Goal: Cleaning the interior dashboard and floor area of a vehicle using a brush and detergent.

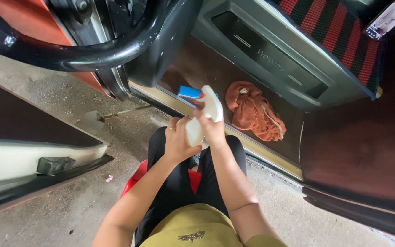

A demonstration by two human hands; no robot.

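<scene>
Both hands grip a white spray bottle (200, 120) over the knees, just short of the car's door sill (234, 132): the left hand (175, 141) wraps its body, the right hand (212, 129) closes round the neck by the trigger. This looks like readying the sprayer, so next comes aiming at the brown floor mat (197, 68). The orange cloth (252, 112) lies by the sill edge and the steering wheel (69, 57) hangs above left, leaving open mat between.

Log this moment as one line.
left hand: holds spray bottle | right hand: on trigger end | orange rag: on car floor

Dusty concrete floor (69, 210), open car door (33, 151)
</scene>
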